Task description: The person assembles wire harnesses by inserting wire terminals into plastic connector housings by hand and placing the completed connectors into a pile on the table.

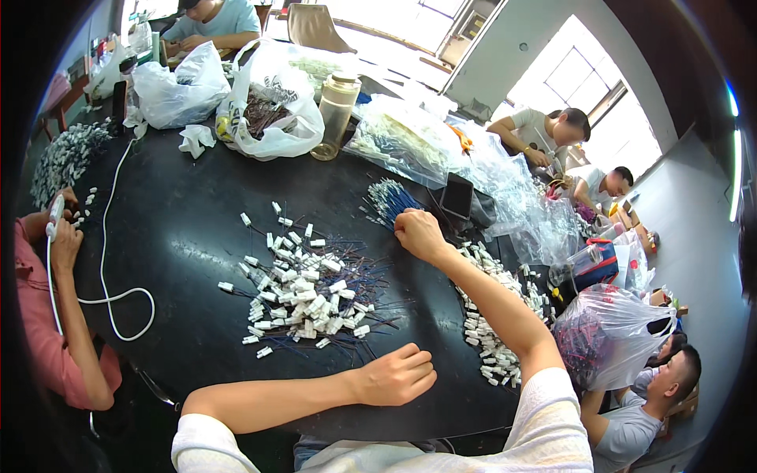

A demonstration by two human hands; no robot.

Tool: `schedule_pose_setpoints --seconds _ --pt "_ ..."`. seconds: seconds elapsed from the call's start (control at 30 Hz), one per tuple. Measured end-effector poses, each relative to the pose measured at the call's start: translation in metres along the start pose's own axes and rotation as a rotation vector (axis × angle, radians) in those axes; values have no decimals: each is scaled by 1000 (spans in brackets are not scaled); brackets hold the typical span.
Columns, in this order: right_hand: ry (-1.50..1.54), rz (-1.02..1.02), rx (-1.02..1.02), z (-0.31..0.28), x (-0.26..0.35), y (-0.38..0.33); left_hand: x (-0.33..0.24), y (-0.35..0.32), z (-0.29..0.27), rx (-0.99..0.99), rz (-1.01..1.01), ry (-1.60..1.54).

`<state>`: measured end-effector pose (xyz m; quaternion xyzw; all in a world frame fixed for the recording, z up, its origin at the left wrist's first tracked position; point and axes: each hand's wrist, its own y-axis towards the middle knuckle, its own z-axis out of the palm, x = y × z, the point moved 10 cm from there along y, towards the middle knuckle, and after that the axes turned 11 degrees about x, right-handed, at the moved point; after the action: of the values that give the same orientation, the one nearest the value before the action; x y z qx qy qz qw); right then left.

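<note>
Right hand (422,235) was positioned at blue wire bundle (392,204), fingertips hidden, hold could not be determined, left hand (396,377) lay narrowly fisted near white connector pile (306,296), palm concealed

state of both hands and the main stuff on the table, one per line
left hand: curled closed
right hand: curled at bundle's near end, grip unclear
blue wire bundle: gathered together
white connectors: loosely heaped
phone: screen dark
bottle: upright, capped
white cord: loosely looped
</note>
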<state>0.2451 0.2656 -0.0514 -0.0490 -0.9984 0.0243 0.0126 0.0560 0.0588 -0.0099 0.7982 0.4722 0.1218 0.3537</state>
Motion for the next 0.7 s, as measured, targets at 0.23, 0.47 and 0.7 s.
schedule_pose_setpoints --seconds 0.23,0.47,0.7 --pt "206 8 -204 -24 1 8 -3 -5 9 33 -1 -51" --pt "84 129 -72 -16 -5 31 0 -5 17 62 3 -59" --pt "-63 189 63 -11 1 42 -1 -3 17 79 8 -55"
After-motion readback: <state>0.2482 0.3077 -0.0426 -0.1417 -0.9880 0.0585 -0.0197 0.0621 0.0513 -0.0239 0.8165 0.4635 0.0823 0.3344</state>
